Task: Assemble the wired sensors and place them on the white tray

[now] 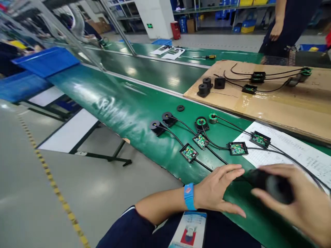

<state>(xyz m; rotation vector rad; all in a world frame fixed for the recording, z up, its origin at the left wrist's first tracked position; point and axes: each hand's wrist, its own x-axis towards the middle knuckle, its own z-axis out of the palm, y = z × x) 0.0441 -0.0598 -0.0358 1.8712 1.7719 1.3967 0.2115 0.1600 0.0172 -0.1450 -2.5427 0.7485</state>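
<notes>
My right hand (307,201), smeared by motion, grips a black cylindrical housing (278,187) over the bench. Beside it, my left hand (217,189) has its fingers stretched out and the thumb apart, near a black cable. Just beyond lie small green circuit boards in black cases, one (189,152) closest to my left hand and another (238,148) to the right. Their cables lead to round ends: a black-capped housing (156,127), a flanged housing (201,123) with a green ring board inside, and a bare round part (213,118). A loose black ring (180,108) lies behind them.
A cardboard sheet (279,106) at the right carries several black housings (203,90) and wired boards (258,76). Printed paper (297,155) lies under the right-hand cables. A screwdriver (210,57) rests on the far bench, where another person's hand (276,31) hangs. Blue trays (46,62) stand left.
</notes>
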